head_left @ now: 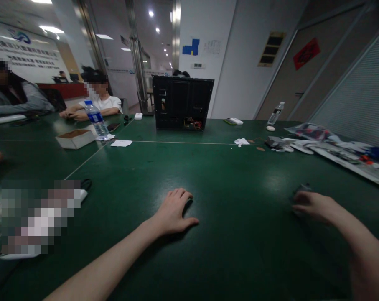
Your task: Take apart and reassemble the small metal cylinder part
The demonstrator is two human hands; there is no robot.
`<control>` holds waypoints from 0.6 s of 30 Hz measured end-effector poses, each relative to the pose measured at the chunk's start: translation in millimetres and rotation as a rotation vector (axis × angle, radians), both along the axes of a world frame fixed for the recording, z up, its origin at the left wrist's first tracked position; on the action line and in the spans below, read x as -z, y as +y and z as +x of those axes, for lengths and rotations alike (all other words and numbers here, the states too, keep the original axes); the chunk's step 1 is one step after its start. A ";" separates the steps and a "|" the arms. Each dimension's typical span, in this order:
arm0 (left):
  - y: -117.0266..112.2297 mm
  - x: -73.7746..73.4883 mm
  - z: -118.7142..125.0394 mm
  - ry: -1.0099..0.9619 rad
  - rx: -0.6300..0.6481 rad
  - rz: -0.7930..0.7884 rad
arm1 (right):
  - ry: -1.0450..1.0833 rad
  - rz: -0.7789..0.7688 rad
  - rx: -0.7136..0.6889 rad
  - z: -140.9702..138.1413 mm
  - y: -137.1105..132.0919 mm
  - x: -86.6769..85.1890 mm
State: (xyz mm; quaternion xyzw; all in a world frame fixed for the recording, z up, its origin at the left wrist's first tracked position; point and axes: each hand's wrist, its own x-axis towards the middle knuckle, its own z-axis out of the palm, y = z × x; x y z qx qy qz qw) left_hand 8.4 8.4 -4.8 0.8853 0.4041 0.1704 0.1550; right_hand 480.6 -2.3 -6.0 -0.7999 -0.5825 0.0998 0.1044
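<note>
Object (302, 187) blurred, partly hidden by right hand (313, 205)

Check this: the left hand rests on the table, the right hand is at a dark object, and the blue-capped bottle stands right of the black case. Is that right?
No: in the head view, the blue-capped bottle stands left of the case. The rest holds: left hand on the table, right hand at the dark object.

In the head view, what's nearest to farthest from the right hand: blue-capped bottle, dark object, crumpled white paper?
1. Dark object: at the right hand, blurred.
2. Crumpled white paper: ahead, toward the middle.
3. Blue-capped bottle: well over to the left.
</note>
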 end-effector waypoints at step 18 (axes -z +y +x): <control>10.0 0.8 -0.3 -0.004 0.073 -0.029 | 0.182 0.121 -1.147 -278.0 3.4 -26.0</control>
